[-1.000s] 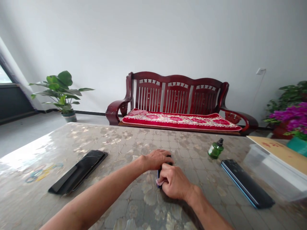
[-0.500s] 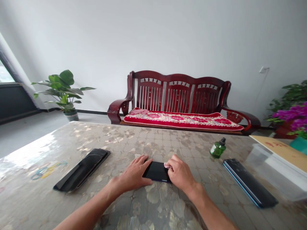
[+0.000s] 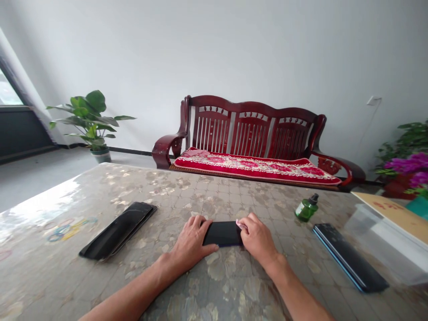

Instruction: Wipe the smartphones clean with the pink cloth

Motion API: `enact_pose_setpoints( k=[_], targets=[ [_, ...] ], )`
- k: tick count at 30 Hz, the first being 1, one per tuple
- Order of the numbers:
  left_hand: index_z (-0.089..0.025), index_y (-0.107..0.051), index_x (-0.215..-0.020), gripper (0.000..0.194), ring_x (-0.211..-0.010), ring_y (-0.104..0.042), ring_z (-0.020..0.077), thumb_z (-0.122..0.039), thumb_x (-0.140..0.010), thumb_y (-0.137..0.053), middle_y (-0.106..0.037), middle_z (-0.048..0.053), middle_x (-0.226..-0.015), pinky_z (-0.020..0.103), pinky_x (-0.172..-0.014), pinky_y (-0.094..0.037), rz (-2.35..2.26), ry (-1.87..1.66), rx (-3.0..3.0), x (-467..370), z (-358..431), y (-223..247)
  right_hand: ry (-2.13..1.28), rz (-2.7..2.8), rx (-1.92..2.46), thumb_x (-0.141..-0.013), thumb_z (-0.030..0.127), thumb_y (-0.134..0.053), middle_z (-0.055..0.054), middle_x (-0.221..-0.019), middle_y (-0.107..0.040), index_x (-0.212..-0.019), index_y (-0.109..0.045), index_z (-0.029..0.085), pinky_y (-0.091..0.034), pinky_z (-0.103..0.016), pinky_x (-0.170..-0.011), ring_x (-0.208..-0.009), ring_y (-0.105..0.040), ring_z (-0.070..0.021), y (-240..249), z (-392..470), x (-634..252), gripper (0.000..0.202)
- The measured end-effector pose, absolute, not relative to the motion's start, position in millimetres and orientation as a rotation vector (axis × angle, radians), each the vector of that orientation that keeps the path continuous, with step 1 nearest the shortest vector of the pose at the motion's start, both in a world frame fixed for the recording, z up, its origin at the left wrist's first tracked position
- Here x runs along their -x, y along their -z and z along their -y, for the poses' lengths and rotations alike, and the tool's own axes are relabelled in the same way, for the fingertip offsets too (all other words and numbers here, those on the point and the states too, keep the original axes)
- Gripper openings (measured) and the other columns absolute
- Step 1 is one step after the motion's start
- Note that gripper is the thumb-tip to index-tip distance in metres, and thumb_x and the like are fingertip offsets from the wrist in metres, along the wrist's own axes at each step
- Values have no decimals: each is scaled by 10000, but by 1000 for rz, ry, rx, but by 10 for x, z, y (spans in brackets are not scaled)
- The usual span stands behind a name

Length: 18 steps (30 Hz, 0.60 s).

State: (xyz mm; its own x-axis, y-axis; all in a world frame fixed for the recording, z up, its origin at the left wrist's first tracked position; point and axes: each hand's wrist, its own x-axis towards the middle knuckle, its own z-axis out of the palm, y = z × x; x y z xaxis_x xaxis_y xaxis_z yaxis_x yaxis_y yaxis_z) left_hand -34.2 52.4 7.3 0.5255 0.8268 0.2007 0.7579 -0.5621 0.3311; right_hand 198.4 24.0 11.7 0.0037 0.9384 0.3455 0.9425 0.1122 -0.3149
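A dark smartphone [image 3: 222, 234] lies flat on the table, its black screen facing up. My left hand [image 3: 194, 238] grips its left end, thumb along the near edge and fingers by the far edge. At the other end, my right hand [image 3: 257, 236] is closed, pinching a small whitish cloth or wipe [image 3: 239, 224] against the screen's right part. Most of that cloth is hidden under the fingers.
Stacked dark phones lie at left [image 3: 117, 232] and right [image 3: 349, 256]. A green bottle [image 3: 306, 208] stands near the right stack. Rubber bands [image 3: 68, 229] lie far left; a clear plastic box [image 3: 374, 240] is far right. Beyond the table [image 3: 160, 285] stands a wooden bench [image 3: 250, 129].
My right hand has slid a little right across the screen with the cloth, showing more of the phone. My left hand keeps its grip. The whole view has shifted slightly.
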Motion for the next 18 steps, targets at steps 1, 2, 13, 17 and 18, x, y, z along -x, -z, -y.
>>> enact_pose_setpoints(
  k=[1, 2, 13, 17, 18],
  targets=[
    [-187, -589, -1235, 573, -1090, -500, 310, -409, -734, -757, -551, 115, -1171, 430, -980, -424, -1352, -501, -2565, 336, -522, -68, 15, 1918, 1821, -866, 83, -518, -16, -895, -647, -840, -684, 233, -394, -220, -678, -780, -613, -136, -103, -247, -1989, 226],
    [-187, -590, -1230, 573, -1084, -501, 310, -413, -731, -760, -552, 114, -1166, 431, -977, -424, -1353, -504, -2568, 332, -522, -62, 13, 1910, 1808, -862, 72, -513, -18, -899, -648, -842, -686, 232, -400, -219, -689, -792, -616, -138, -91, -251, -1986, 237],
    [-230, -588, -1200, 550, -1067, -509, 303, -418, -718, -776, -563, 89, -1135, 422, -958, -433, -1365, -525, -2549, 300, -514, -74, -10, 2019, 1702, -820, 14, -488, -23, -909, -639, -887, -704, 253, -443, -223, -750, -858, -617, -149, -112, -258, -1847, 329],
    [-219, -596, -1185, 560, -1047, -513, 304, -415, -698, -791, -568, 88, -1113, 418, -934, -441, -1382, -517, -2536, 282, -506, -82, 1, 1963, 1705, -850, 18, -463, -38, -922, -627, -910, -695, 242, -452, -242, -813, -908, -610, -165, -86, -309, -1841, 329],
    [-213, -598, -1182, 564, -1045, -513, 303, -416, -694, -794, -568, 88, -1110, 418, -931, -441, -1383, -516, -2534, 279, -506, -80, -6, 1968, 1688, -854, 18, -457, -41, -921, -622, -913, -694, 237, -454, -245, -818, -907, -608, -166, -82, -313, -1823, 328]
  ],
)
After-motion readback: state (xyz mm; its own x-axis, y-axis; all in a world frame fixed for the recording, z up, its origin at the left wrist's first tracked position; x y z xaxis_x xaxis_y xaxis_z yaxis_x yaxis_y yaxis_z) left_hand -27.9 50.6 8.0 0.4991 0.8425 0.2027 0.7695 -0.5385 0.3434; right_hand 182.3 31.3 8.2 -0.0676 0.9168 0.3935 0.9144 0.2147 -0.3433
